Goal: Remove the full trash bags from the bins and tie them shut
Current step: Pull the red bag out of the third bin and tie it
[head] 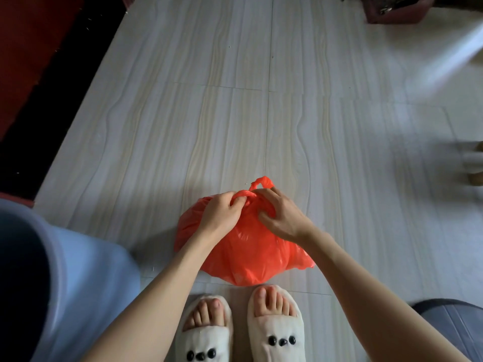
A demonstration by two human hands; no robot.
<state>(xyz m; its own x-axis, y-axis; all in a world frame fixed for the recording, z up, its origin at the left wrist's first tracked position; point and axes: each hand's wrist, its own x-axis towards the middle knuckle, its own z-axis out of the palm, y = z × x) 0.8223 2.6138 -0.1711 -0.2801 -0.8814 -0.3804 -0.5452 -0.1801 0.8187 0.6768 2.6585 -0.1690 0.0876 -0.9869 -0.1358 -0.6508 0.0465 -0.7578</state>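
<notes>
Head view, looking straight down. Orange trash bag [243, 249] sits on the pale tiled floor [235, 113], near the floor's lower edge as seen, just in front of two feet in white open-toed slippers [240, 333]. Bag is full and rounded; its plastic spreads out flat toward the right side.

Left hand [222, 211] is on the bag's top left. Fingers are curled in and clamped on a twisted strand of the orange plastic at the neck. Right hand [281, 215] is on the bag's top right, close to the left one. Its fingers [264, 194] are bent and hooked over the same gathered neck, thumb pressed into the plastic below. A twisted loop of orange handle [261, 182] stands up just beyond the right hand's fingertips. Whether a knot is formed under the fingers cannot be told; they cover that spot.

Light blue bin [65, 278] stands at the lower left, beside the left forearm and apart from the bag. Its inside is dark and its contents cannot be made out.

Dark red mat or carpet [28, 48] runs along the floor's left edge. A dark reddish object [392, 9] sits at the far right corner, blurred. A grey rounded item [454, 325] shows at the lower right edge, partly cut off.
</notes>
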